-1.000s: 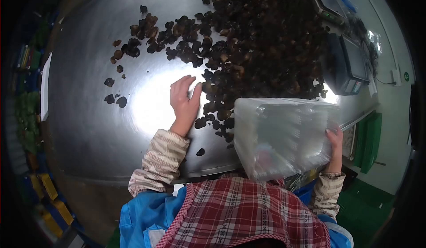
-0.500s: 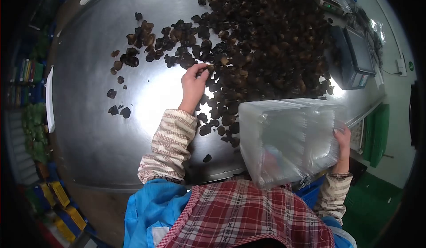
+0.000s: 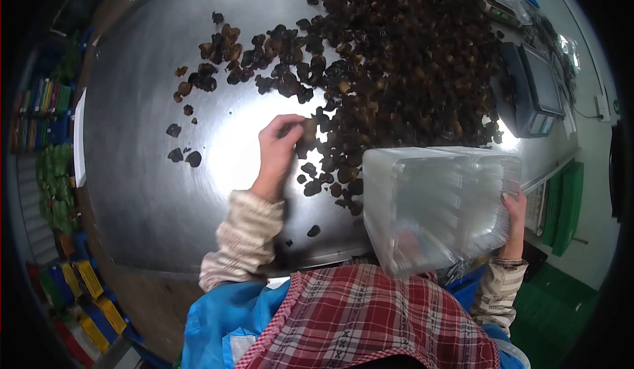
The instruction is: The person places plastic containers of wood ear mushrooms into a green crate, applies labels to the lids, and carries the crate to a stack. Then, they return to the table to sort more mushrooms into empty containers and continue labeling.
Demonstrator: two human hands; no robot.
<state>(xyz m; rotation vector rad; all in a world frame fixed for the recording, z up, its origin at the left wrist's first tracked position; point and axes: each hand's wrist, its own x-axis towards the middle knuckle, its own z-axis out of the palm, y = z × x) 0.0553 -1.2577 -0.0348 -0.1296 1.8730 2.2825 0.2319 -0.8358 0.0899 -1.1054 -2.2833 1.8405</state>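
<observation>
My left hand (image 3: 281, 148) is over the steel table, thumb and fingers pinched on a brown wood ear mushroom (image 3: 308, 130) at the left edge of the pile. Dark brown wood ear mushrooms (image 3: 409, 59) lie heaped across the upper right, with loose ones strung out leftward. On the right, my right hand (image 3: 514, 214) grips the far side of a nested stack of clear plastic boxes (image 3: 422, 204), tilted above the table's front edge. Most of that hand's fingers are hidden by the stack.
Bare metal shows on the left of the steel table (image 3: 139, 197). A grey device with a screen (image 3: 538, 88) stands at the right, and a scale (image 3: 492, 2) is at the upper right. Green crates (image 3: 564, 207) are beyond the right edge. Coloured crates (image 3: 86, 283) stand at far left.
My left hand has drawn back slightly left and down from the pile, with a brown mushroom at its fingertips. The whole view has shifted a little; my right hand still holds the boxes.
</observation>
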